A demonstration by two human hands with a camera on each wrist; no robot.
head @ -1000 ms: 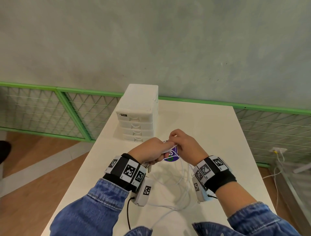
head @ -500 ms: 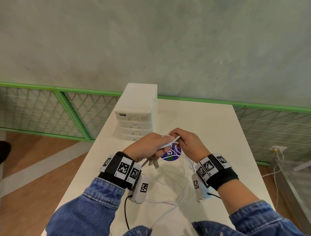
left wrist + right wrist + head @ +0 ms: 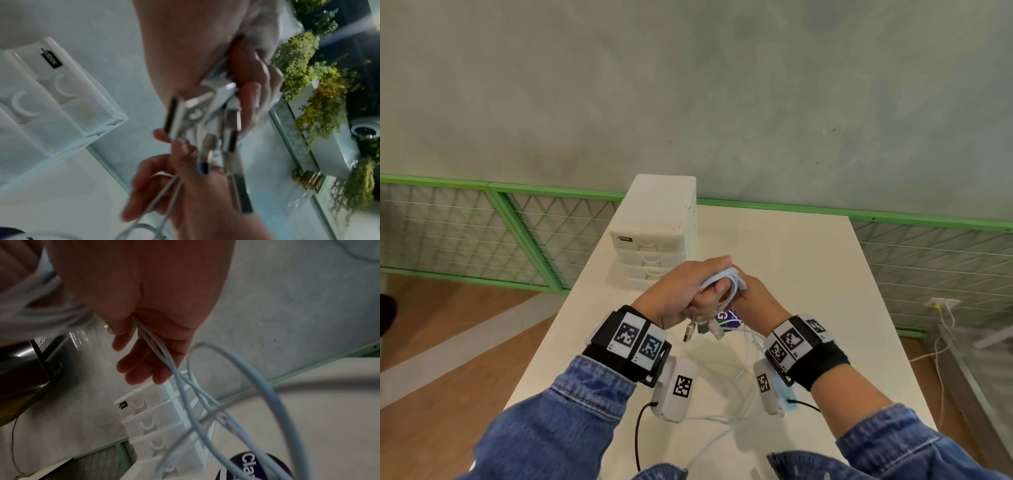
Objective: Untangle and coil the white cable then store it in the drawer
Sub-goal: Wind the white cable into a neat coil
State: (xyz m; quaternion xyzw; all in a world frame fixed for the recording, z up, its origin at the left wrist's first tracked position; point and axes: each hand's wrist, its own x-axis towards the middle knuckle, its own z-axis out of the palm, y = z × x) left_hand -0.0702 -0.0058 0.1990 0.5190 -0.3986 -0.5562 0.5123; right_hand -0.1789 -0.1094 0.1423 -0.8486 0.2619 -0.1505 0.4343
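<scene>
Both grips are closing on the white cable (image 3: 726,279): left hand (image 3: 681,291) is curling round a bundle of turns held above the surface (image 3: 808,274), thumb pressing across them; right hand (image 3: 751,294) is sitting just behind, touching the left, fingers pinching strands that are running out of its palm in the right wrist view.

- Metal-tipped connectors (image 3: 700,329) are dangling below the left hand; left wrist view is showing several of them, blurred.
- Loose remainder of the cable is lying in slack loops on the surface between the two wrists, trailing toward the near edge. A strand or two is crossing over another in the right wrist view; whether a true knot is sitting there, cannot tell.
- Drawer unit (image 3: 654,236) is standing at the far left of the surface, just beyond the hands. All drawers are looking closed.
- Purple round sticker (image 3: 727,318) is lying on the surface beneath the hands.

Step in hand, by my reading: coiling, partway, with a good share of cable not yet wound. Storing not yet begun.

Next move is likely calling for the right hand to be feeding another length round the left-hand bundle, keeping the turns even, and watching the crossed strands for snagging. A hand will need freeing later to open a drawer.
</scene>
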